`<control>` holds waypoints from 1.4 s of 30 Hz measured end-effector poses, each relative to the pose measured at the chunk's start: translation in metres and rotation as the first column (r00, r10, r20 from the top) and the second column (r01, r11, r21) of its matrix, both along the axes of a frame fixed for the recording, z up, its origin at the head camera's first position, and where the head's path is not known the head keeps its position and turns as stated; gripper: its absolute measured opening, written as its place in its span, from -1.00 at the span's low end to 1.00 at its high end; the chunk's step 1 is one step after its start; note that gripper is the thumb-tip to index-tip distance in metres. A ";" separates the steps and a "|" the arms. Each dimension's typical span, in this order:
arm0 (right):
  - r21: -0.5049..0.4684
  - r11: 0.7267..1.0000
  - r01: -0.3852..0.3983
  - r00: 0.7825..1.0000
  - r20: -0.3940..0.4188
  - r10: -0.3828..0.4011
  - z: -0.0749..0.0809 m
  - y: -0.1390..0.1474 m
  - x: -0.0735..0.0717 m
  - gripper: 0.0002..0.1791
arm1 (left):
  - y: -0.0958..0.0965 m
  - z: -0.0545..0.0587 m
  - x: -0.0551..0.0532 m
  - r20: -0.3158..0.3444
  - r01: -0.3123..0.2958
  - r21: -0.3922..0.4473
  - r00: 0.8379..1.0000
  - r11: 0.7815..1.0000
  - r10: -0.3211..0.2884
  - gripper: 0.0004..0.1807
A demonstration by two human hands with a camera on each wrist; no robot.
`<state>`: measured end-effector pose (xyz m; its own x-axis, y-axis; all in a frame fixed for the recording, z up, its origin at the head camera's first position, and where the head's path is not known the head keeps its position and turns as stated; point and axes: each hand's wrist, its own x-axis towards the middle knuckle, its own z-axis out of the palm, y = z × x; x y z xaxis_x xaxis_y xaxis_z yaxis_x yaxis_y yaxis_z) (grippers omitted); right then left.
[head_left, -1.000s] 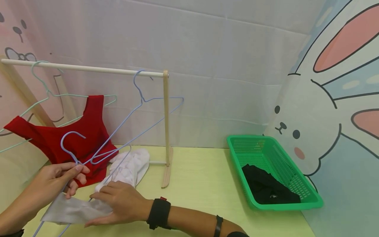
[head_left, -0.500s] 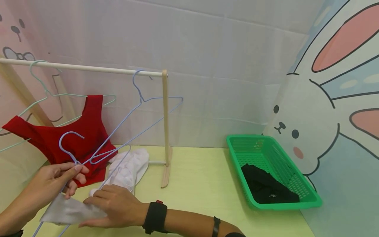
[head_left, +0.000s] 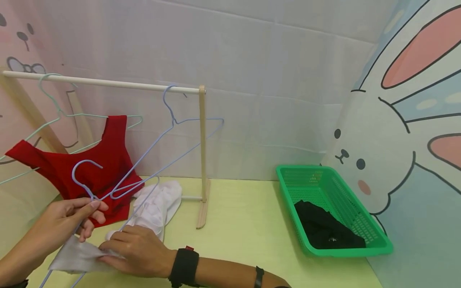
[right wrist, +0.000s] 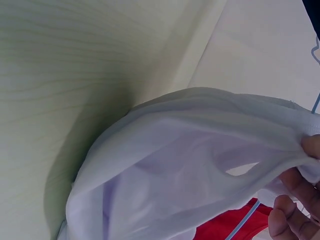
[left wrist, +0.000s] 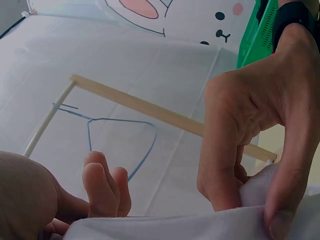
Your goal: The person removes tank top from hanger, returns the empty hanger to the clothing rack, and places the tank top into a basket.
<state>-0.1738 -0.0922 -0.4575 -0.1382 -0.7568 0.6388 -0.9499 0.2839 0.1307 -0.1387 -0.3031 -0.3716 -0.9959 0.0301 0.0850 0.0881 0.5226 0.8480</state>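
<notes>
My left hand (head_left: 72, 218) pinches a blue wire hanger (head_left: 83, 185) at its neck, just below the hook. A white garment (head_left: 73, 255) is draped over the hanger's lower part. My right hand (head_left: 138, 252) pinches the garment's edge between thumb and fingers, close to the left hand. In the left wrist view, the thumb of the right hand (left wrist: 250, 120) lies over the white cloth (left wrist: 170, 227). The right wrist view shows the garment (right wrist: 150, 160) hanging in a loose, open fold. More white fabric (head_left: 158, 204) lies bunched on the table behind the right hand.
A rack with a white rod (head_left: 108, 83) and wooden posts stands behind. On it hang a red top (head_left: 83, 172) on a mint hanger (head_left: 57, 108) and a bare blue hanger (head_left: 169, 107). At right, a green basket (head_left: 306, 170) holds a black garment (head_left: 324, 226).
My right hand has slid left and slightly down, drawing its grip on the white garment's edge nearer to the left hand. The left hand and the hanger stay in place.
</notes>
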 end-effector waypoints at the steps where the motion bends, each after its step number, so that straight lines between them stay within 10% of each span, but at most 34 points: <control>1: 0.007 1.000 0.001 1.000 0.012 -0.001 0.001 0.000 0.000 -0.77 | 0.000 0.000 0.000 -0.004 0.001 0.002 1.000 1.000 -0.001 -0.71; 13: 0.020 1.000 -0.018 0.994 0.108 0.016 0.002 0.001 0.000 -0.81 | 0.001 -0.002 -0.002 -0.009 0.005 0.014 1.000 1.000 -0.005 -0.73; 42: 0.134 0.986 -0.101 0.994 0.055 0.094 0.002 0.001 0.013 -0.72 | 0.002 -0.003 -0.003 -0.025 0.005 -0.008 1.000 1.000 -0.005 -0.73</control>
